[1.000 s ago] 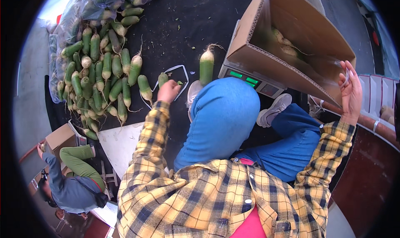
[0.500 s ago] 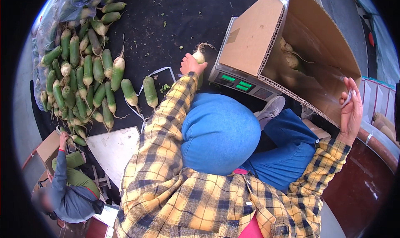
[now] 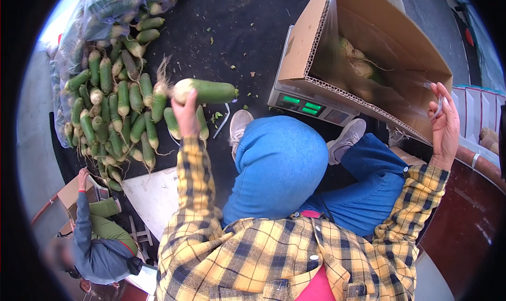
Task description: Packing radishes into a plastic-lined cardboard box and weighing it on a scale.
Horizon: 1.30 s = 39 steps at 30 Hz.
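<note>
My left hand point(image 3: 184, 116) grips a green radish point(image 3: 211, 91) by its white root end; the green end points right and the thin roots point left. Below it, partly hidden by the hand, lie two loose radishes point(image 3: 202, 124). A heap of green radishes point(image 3: 113, 106) spreads out to the left. On the right, my right hand point(image 3: 447, 123) is raised at the open side of a cardboard box point(image 3: 300, 53), its fingers pinching clear plastic film point(image 3: 438, 107). Several pale radishes point(image 3: 358, 66) lie inside the box, seen partly through plastic.
The box stands on a scale point(image 3: 316, 111) with green lit displays, right of my knee. Blue translucent plastic point(image 3: 113, 11) covers the heap's far end. A white board point(image 3: 153, 195) lies near my left arm. Another person point(image 3: 105, 238) works at the lower left. Black sheeting point(image 3: 237, 32) covers the ground.
My left hand has moved left from beside the scale toward the heap, still holding the radish, which is now lying sideways. My right hand stays almost in place at the box.
</note>
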Each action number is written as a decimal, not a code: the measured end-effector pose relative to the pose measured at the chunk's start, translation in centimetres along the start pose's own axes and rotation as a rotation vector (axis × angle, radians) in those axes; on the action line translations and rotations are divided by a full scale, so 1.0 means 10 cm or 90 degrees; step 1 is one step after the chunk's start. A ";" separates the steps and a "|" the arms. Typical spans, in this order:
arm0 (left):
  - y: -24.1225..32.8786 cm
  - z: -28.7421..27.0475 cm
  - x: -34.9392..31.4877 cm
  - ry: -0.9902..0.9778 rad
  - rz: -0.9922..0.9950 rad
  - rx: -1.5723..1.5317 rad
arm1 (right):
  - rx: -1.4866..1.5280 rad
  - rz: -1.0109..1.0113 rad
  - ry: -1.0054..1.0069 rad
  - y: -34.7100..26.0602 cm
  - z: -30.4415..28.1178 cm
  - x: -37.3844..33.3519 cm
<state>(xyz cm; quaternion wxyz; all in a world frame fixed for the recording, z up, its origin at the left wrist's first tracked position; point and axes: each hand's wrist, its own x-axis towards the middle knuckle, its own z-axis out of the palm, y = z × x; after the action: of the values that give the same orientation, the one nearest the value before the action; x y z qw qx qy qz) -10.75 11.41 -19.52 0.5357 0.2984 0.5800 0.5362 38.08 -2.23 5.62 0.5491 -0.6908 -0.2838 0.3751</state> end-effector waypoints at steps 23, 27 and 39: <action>1.08 3.22 -1.15 -0.576 0.328 0.554 | 0.164 0.003 -0.002 0.49 -0.27 0.08; 1.71 2.47 -1.06 -0.593 0.323 0.367 | 0.154 -0.013 -0.001 0.46 -0.27 0.11; 0.01 -1.42 0.00 -0.065 0.116 0.730 | -0.010 0.013 -0.067 0.17 -0.18 0.16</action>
<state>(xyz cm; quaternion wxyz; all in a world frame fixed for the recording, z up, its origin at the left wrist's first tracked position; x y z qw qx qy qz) -24.18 7.12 -21.55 0.2673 0.6149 0.7233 0.1653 40.42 -2.36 3.88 0.5242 -0.6772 -0.3079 0.4144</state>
